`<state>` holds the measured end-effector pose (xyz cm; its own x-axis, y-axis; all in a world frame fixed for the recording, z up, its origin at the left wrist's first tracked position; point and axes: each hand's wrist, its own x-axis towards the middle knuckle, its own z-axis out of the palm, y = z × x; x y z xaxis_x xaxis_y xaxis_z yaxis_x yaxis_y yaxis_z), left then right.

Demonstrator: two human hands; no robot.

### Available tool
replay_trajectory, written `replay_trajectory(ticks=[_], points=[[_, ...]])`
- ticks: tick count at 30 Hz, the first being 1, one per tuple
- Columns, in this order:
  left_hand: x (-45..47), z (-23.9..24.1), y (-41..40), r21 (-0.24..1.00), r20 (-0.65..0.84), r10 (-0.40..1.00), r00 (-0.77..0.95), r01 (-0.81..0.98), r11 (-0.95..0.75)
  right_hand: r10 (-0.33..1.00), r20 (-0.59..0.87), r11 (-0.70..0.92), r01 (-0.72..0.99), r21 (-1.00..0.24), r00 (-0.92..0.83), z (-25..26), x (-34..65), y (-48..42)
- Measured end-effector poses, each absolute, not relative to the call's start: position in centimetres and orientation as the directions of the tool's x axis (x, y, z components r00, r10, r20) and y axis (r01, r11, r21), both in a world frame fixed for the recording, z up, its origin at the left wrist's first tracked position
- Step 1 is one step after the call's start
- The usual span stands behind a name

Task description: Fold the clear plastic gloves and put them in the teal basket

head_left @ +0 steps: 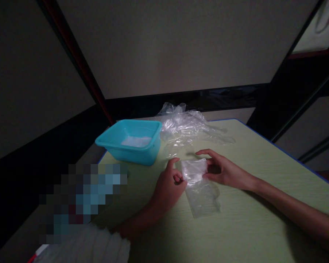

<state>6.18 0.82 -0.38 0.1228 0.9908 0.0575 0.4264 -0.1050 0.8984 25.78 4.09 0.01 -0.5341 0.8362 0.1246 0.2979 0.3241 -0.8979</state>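
A clear bag (202,195) lies flat near the middle of the green table (265,157), held at its far end between two bare hands. The left hand (167,187) has its grip curled tight, pinching the bag's far-left corner. The right hand (225,170) holds the far-right corner in a looser grip, with the thumb at the edge and the fingers arched over the top. The bag's long axis runs from between the two grips back toward the table's near edge, slanting slightly right, so most of the bag trails free of both hands. Neither hand is clearly nearer. A blue tub (131,146) sits at the far-left corner, with a pile of plastic (184,122) just beside it along the far edge.
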Motion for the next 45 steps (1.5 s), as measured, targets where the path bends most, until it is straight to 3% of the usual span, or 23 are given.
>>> replay_trajectory(ticks=[12, 25, 33, 39, 45], points=[[6.2, -0.5, 0.9, 0.885, 0.081, 0.991, 0.109, 0.45, -0.122, 0.804, 0.077, 0.244, 0.209, -0.947, -0.589, 0.2, 25.6, 3.7], [6.2, -0.6, 0.9, 0.864, 0.087, 0.99, 0.114, 0.486, -0.132, 0.817, 0.156, 0.378, 0.313, -0.871, -0.555, -0.2, 26.0, 3.7], [6.1, 0.1, 0.8, 0.85, 0.115, 0.984, 0.138, 0.498, -0.17, 0.769, 0.238, 0.547, 0.418, -0.725, -0.593, -0.4, 26.8, 3.2], [6.0, 0.0, 0.8, 0.85, 0.168, 0.97, 0.178, 0.471, -0.234, 0.689, 0.36, 0.705, 0.467, -0.534, -0.629, -0.3, 27.2, 2.8], [5.8, -0.1, 0.9, 0.854, 0.204, 0.951, 0.234, 0.432, -0.289, 0.597, 0.402, 0.792, 0.433, -0.43, -0.694, 0.3, 27.5, 2.8]])
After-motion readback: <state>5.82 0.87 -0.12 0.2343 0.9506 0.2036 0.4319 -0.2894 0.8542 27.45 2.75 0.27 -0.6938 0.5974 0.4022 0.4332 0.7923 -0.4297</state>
